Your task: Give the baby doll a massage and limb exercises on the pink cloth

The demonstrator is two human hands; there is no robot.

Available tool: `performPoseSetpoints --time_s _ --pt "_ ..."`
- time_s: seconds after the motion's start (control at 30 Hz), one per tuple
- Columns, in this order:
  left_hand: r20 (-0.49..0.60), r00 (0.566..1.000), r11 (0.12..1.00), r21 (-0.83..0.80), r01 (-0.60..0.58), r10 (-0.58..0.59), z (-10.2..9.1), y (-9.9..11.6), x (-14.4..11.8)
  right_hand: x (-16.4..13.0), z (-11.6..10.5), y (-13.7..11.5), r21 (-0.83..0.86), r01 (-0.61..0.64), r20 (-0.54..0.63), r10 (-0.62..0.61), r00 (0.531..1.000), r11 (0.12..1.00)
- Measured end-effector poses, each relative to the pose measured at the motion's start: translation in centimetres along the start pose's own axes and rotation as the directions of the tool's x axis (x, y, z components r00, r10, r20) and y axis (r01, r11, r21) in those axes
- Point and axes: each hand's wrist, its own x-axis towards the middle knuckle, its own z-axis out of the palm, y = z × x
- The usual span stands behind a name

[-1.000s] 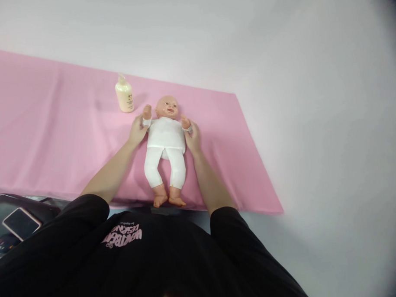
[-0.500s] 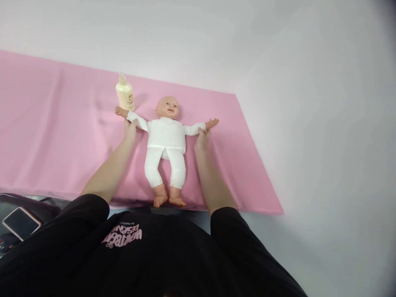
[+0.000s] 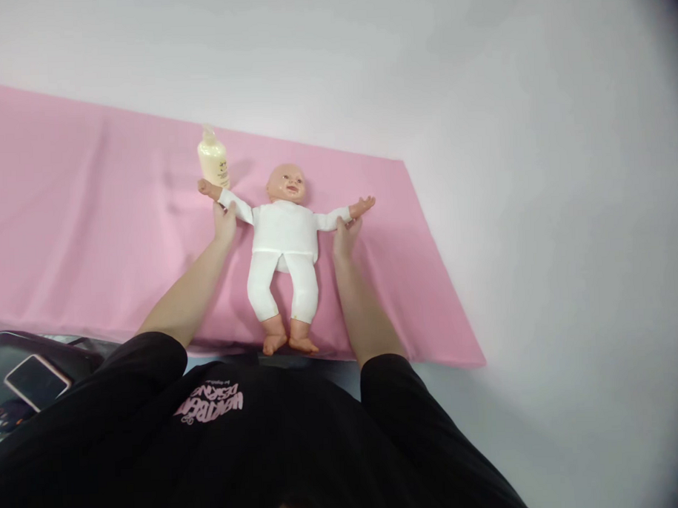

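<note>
A plastic baby doll in a white long-sleeved top and white leggings point(image 3: 286, 245) lies face up just left of the middle of the frame, on a pink cloth sheet point(image 3: 94, 240) spread across a pale grey surface point(image 3: 537, 202), its head toward the top of the frame and both arms stretched straight out to the sides. Spreading the arms like this seems to go best with a light, even hold on both sleeves at once, so the doll stays flat and centred on the sheet instead of twisting to one side. The left hand point(image 3: 225, 221) grips the doll's arm left of centre, fingers closed about the sleeve just below the doll's bare fist. The right hand point(image 3: 345, 235) closes on the other sleeve right of centre, near the wrist. A cream lotion bottle with a pale pump top point(image 3: 213, 159) stands upright just above the left hand, close to the doll's fist. A dark smartphone point(image 3: 36, 381) lies at the lower left.
</note>
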Motion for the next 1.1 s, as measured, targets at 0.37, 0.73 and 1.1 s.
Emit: performPoseSetpoints --time_s 0.37,0.73,1.1 --pt "0.466 0.818 0.859 0.203 -0.47 0.337 0.7 2.3 -2.2 -1.8 1.7 -1.7 -0.245 0.073 0.153 -0.036 0.988 0.967" --pt "0.641 0.738 0.815 0.304 -0.494 0.208 1.8 4.7 -3.7 -1.6 1.8 -2.0 -0.307 0.097 0.403 0.038 0.914 0.947" --pt "0.569 0.796 0.828 0.33 -0.453 0.208 1.4 4.4 -3.5 -1.8 1.9 -2.3 -0.261 0.059 0.331 0.032 0.943 0.964"
